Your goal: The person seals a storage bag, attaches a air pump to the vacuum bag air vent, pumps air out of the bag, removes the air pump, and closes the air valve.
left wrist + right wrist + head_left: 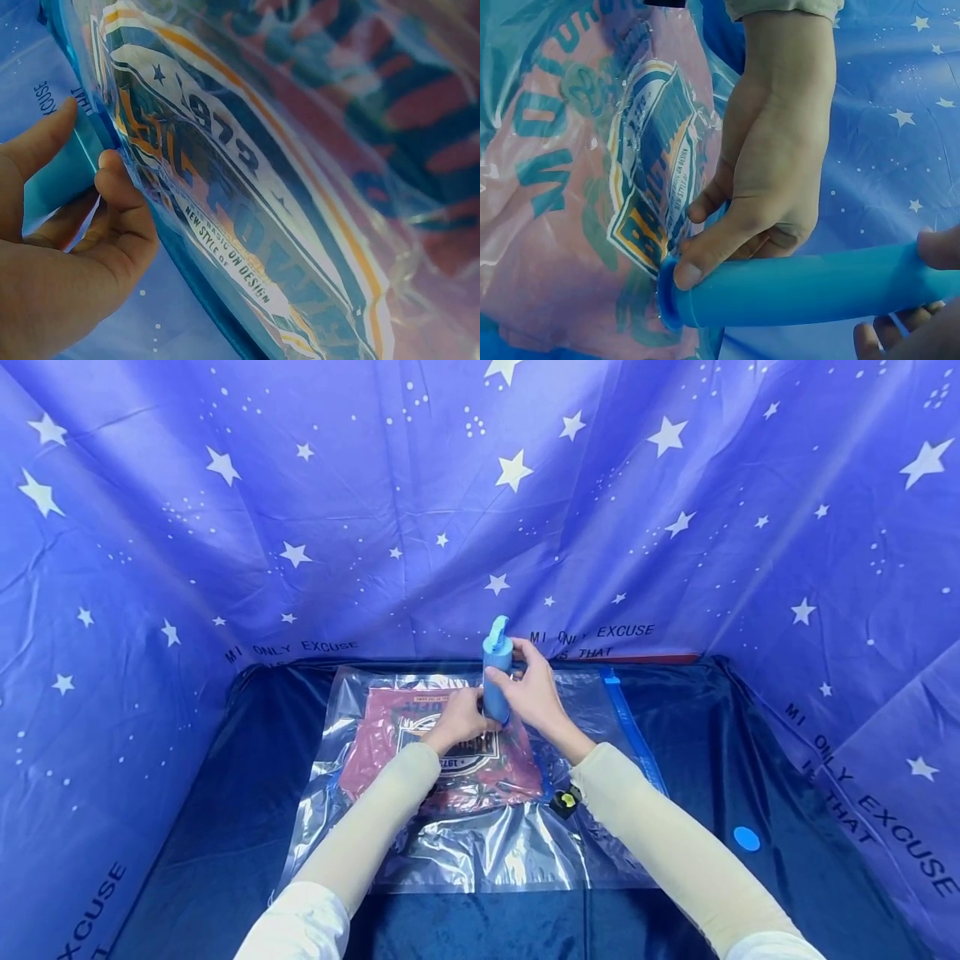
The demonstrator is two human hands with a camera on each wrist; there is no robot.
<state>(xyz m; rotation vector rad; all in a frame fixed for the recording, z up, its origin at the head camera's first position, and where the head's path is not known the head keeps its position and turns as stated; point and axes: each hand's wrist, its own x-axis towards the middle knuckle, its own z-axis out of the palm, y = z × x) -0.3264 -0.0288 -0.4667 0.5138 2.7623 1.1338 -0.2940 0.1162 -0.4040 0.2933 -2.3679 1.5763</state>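
A blue cylindrical hand pump (495, 702) stands upright on a clear plastic storage bag (465, 856). Inside the bag lies a folded pink garment (378, 722) with a printed "1973" badge. My left hand (459, 717) pinches the pump's flared base, where it meets the bag; the right wrist view shows its thumb on the blue rim (667, 296). Higher up, my right hand (538, 689) grips the pump barrel with thumb and fingers. In the left wrist view, the left hand (82, 255) is beside the printed badge (225, 165). The pump's contact with the bag is partly hidden.
A blue zip strip (632, 718) runs along the bag's right edge. A small black and yellow item (565, 802) is by the right forearm. A flat blue disc (747, 838) lies on the dark blue cloth (720, 760). Starry blue curtains (420, 568) surround the table.
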